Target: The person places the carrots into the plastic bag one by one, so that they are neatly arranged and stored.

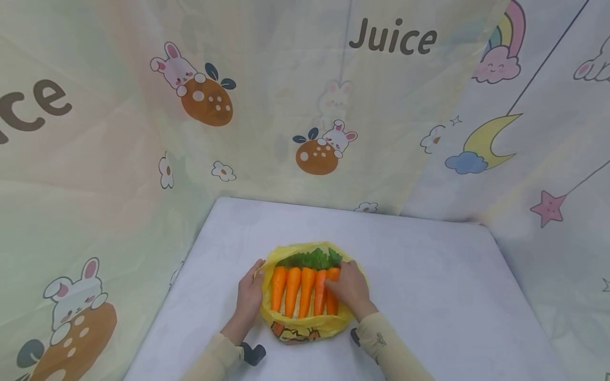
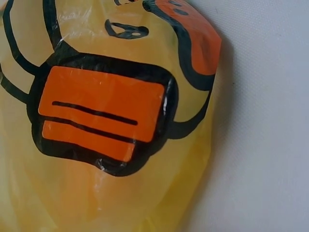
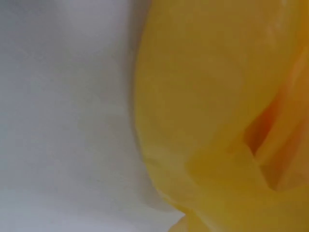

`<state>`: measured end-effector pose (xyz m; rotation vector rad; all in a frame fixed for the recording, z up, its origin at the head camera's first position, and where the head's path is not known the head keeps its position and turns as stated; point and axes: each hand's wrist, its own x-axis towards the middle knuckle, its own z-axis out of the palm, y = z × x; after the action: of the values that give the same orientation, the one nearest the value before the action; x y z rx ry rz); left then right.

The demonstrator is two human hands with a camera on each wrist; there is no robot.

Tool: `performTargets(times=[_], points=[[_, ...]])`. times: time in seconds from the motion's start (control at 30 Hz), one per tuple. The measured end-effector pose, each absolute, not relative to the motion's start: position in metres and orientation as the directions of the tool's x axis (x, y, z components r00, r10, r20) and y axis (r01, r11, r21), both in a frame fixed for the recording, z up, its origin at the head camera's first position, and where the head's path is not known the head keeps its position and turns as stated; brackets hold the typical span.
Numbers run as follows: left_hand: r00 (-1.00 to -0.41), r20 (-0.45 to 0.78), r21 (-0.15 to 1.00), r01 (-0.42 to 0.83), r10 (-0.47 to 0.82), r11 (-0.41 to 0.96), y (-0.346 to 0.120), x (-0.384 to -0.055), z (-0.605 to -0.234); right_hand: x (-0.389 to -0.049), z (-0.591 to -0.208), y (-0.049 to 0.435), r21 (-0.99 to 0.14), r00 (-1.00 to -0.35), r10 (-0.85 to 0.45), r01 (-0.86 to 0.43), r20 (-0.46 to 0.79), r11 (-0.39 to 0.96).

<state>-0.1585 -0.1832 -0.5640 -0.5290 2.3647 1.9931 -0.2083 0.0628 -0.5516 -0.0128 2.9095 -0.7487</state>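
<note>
A yellow plastic bag [image 1: 300, 321] lies on the table with its mouth spread wide. Several orange carrots [image 1: 292, 291] rest side by side in it, with leafy green tops [image 1: 316, 258] at their far end. At the bag's left rim, my left hand [image 1: 249, 293] pinches the plastic between thumb and fingers. My right hand [image 1: 352, 288] reaches over the right rim and grips the rightmost carrot [image 1: 332, 304] near its top, partly covering it. The left wrist view shows the bag's printed side [image 2: 101, 111]; in the right wrist view a smooth yellow side [image 3: 193, 96] appears, and neither hand shows there.
The white table [image 1: 429, 286] extends around the bag. Printed cloth [image 1: 267, 106] with rabbits hangs behind its back edge and along both sides. Small black devices [image 1: 253, 353] sit by the wrists, below the beige sleeves [image 1: 214, 360].
</note>
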Motion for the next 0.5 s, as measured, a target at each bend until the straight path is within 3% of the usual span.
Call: performTargets(times=[0.5], points=[[-0.948, -0.201, 0.962, -0.239, -0.247, 0.130, -0.1838, -0.1572, -0.5655, -0.2147, -0.5491, 0.0567, -0.378, -0.985, -0.026, 0.041, -0.170, 0.925]])
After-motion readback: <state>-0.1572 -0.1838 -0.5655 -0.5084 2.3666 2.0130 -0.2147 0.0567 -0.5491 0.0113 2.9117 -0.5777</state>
